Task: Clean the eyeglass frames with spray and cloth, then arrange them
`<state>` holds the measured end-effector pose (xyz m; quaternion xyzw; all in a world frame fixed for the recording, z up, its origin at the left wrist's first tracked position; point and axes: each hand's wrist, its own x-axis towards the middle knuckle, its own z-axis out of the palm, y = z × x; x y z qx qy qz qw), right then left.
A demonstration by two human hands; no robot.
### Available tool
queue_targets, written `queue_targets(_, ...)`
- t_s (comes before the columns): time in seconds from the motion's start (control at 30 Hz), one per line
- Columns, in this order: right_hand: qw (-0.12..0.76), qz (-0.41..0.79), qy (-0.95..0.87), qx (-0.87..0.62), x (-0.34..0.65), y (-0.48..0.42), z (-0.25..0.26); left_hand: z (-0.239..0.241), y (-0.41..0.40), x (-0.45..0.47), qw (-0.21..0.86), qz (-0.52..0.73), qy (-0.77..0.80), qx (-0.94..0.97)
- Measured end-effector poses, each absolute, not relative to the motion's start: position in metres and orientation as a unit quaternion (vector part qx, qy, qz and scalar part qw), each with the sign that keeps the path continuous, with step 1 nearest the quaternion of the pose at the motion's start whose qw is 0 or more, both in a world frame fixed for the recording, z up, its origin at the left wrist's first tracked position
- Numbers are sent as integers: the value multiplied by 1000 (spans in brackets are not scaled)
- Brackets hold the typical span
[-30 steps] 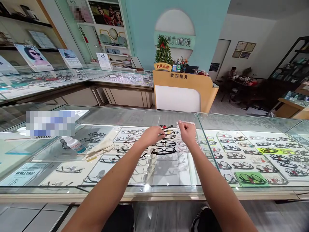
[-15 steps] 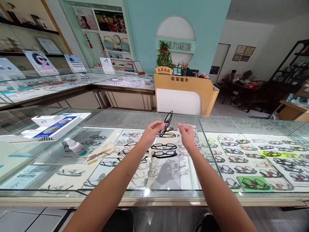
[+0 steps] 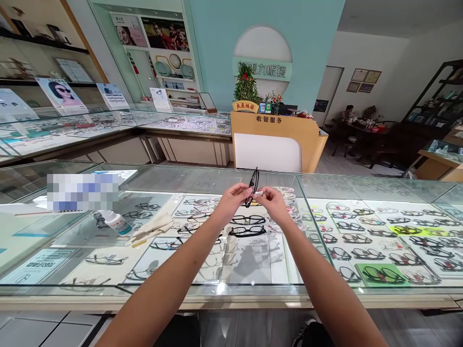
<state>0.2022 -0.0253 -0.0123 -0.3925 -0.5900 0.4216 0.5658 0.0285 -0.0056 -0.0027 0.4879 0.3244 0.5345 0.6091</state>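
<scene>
My left hand (image 3: pixel 231 201) pinches a pair of black-framed glasses (image 3: pixel 252 185), held upright above the glass display counter (image 3: pixel 253 289). My right hand (image 3: pixel 272 202) is closed beside it, its fingertips pinching a small white tag or cloth (image 3: pixel 259 193) at the frame. Directly below, on top of the counter, lie two more black glasses (image 3: pixel 248 225), one behind the other. Rows of other frames fill the case under the glass.
A small spray bottle (image 3: pixel 116 222) and a beige cloth (image 3: pixel 152 225) lie on the counter to the left, beside a blurred box (image 3: pixel 82 192). A wooden cashier desk (image 3: pixel 277 140) with a plant stands behind. A person sits at a dark table (image 3: pixel 361 126) far right.
My left hand lifted the black glasses off the counter and turned them upright. My right hand moved in from the right and now meets the frame.
</scene>
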Motion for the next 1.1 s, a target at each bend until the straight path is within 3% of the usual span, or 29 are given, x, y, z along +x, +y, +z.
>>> queue_targets(1.1, 597, 536, -451, -392, 219, -13, -20, -2, -1, 13, 575, 420, 342, 614)
